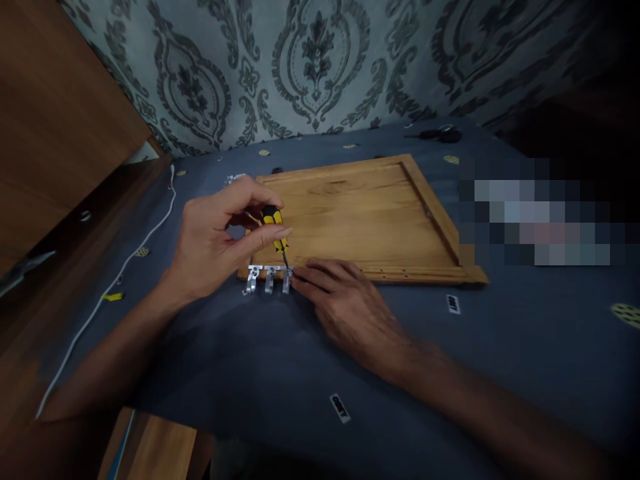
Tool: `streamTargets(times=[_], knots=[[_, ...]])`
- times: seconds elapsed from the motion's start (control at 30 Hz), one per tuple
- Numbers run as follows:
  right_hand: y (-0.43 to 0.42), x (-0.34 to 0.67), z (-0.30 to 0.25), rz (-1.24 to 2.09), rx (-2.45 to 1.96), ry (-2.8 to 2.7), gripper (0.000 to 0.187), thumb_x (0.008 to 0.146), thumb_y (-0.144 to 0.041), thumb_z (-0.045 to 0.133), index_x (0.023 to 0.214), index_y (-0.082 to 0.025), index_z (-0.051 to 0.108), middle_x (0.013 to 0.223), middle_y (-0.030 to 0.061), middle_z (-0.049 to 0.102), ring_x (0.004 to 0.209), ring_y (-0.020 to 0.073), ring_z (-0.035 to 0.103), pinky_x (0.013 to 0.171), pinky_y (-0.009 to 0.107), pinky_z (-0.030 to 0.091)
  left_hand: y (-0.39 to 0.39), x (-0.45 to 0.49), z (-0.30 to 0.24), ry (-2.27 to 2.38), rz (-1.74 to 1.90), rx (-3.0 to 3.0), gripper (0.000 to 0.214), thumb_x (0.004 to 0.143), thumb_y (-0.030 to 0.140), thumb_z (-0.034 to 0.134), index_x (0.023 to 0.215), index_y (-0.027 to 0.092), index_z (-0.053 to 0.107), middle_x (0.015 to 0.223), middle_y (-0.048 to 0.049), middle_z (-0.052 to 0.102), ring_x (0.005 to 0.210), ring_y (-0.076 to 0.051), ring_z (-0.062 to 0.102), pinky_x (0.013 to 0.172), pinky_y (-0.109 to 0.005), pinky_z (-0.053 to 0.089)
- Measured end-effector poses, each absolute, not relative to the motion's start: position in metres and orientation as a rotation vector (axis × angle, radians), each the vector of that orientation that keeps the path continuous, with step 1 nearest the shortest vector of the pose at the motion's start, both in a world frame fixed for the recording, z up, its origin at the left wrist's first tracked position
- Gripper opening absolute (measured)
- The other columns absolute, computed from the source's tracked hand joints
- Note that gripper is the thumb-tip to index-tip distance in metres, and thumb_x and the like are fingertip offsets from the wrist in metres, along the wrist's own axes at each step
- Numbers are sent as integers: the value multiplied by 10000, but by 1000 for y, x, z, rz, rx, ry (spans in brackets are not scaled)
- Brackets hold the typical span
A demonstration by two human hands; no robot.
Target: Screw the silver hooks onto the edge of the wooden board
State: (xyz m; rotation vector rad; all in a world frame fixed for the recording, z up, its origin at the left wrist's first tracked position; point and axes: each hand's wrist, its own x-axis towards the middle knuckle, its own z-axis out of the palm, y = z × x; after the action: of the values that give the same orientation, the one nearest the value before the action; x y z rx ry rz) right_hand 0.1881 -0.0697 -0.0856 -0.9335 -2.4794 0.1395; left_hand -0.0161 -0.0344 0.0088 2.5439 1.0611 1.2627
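Step, seemingly: screwing hooks (271, 280) to board's (345, 213) near edge, left end; board flat on blue cloth (400, 427). Left hand (207, 233) gripping screwdriver (273, 223), tip at rightmost hook. Right hand (350, 303) fingertips beside tip; pinch unclear. Next turn likely calls for steady tip.

smooth wooden board (345, 220), shiny metal hooks (271, 280), matt cloth sheet (250, 373), plastic-looking screwdriver handle (272, 217).

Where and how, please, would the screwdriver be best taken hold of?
Probably by the thick yellow-and-black handle of the screwdriver, pinched between thumb and fingers from the left, as the left hand does. It stands steeply, handle up, its thin shaft pointing down at the metal pieces, with the right hand close by on the other side.
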Motion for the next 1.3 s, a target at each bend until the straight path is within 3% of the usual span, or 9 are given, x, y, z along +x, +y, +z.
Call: streamTargets(times=[0.3,0.5,0.7,1.0,1.2,1.3], knots=[[-70,189,-87,96,-924,-2466,392,849,-18,557,1173,-176,710,1215,76,741,1162,263,606,977,438,473,-39,-19,14,976,1045,2664,177,935,240,662,1105,196,687,1013,-20,739,795,-102,683,719,-178,570],[-70,188,-86,114,-934,-2477,417,856,-21,531,1181,-206,715,1221,72,740,1155,262,611,962,448,481,-40,-17,16,1036,1040,2699,111,928,224,673,1025,179,701,918,3,747,725,-87,673,685,-166,549],[-70,188,-85,103,-914,-2467,398,851,-15,526,1167,-170,711,1209,83,744,1140,270,618,950,451,492,-40,-18,14,1020,1082,2758,127,932,245,675,1033,172,695,901,7,742,711,-79,667,684,-165,548],[-70,188,-87,99,-893,-2453,389,807,-1,560,1135,-155,703,1200,80,743,1139,268,609,969,439,472,-49,-18,23,1151,1336,2496,177,970,285,621,1132,331,674,1044,24,718,861,-137,705,684,-239,611],[-71,188,-87,120,-930,-2462,428,824,-5,524,1172,-181,702,1222,73,738,1167,263,603,978,451,472,-43,-20,17,1050,1230,2707,180,953,225,650,1130,240,671,1027,39,746,781,-78,691,671,-180,607],[-70,188,-86,114,-937,-2478,463,812,-1,524,1182,-211,704,1228,68,737,1163,263,607,973,457,476,-44,-18,15,1074,1157,2751,152,963,240,633,1112,237,664,991,29,751,782,-92,695,713,-211,616]])
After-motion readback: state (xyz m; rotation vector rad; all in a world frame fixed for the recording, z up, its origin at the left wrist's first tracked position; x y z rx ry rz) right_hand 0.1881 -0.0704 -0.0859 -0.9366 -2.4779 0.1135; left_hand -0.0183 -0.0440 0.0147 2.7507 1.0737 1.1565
